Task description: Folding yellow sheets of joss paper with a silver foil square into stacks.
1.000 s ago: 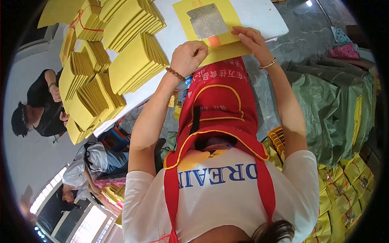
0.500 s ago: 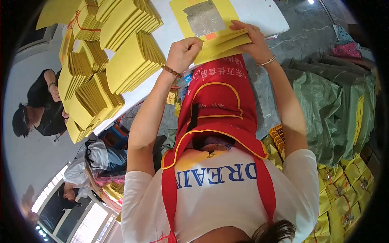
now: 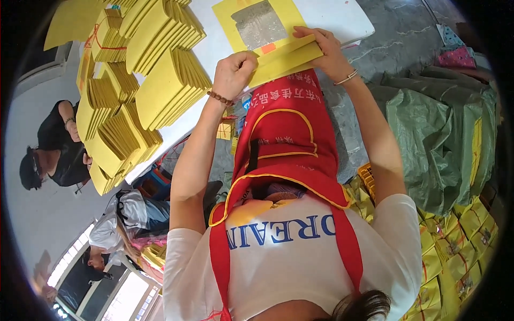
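White table [image 3: 342, 21] under yellow sheet with foil square [image 3: 259, 24]; folded yellow paper stack [image 3: 284, 59] at near edge, lifted higher than before. Left hand [image 3: 233, 72] and right hand [image 3: 324, 53] pinching its ends. Fanned yellow bundles [image 3: 160, 64] crowding left, bare tabletop right.

Fanned bundles of yellow paper [image 3: 160, 80] crowd the left half of the white counter [image 3: 342, 18], some tied with red string. A green plastic sack [image 3: 439, 139] slumps on the grey floor [image 3: 396, 37] to the right, with a pink patterned cloth [image 3: 455, 53] beyond it. Yellow packets [image 3: 455, 257] are heaped at the near right. At far left a person in black [image 3: 53, 144] sits, and another in a white top [image 3: 115, 230] bends nearer.
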The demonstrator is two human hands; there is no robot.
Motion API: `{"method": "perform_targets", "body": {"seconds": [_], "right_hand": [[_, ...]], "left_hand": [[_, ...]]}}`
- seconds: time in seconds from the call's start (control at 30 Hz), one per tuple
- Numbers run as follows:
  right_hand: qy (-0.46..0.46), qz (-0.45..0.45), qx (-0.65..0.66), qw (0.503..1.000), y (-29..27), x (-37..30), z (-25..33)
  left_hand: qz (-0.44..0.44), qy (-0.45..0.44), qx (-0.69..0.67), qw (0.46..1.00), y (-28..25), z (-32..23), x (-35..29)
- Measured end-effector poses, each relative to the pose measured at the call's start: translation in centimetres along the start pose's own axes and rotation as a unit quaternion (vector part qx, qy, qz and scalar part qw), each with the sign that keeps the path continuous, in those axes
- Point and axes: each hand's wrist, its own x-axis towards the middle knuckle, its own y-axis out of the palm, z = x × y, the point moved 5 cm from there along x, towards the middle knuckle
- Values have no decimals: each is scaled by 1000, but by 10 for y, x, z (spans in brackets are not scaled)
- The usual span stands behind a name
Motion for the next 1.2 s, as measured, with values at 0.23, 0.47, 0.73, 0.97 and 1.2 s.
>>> {"method": "perform_targets", "body": {"seconds": [0.23,0.47,0.73,0.97,1.2], "right_hand": [[-18,-22,-76,997,-2,-2,7],[-8,-29,-85,996,-1,-3,5],[37,-21,98,994,-3,1,3],[12,-69,28,997,-1,0,6],[-9,-74,-48,996,-2,-1,9]], "left_hand": [[19,-49,-25,998,-1,3,-3],[46,170,183,967,10,-27,-18],[14,116,104,988,5,-14,-13],[-39,13,10,999,4,-1,-8],[4,-53,-53,997,4,3,-7]]}}
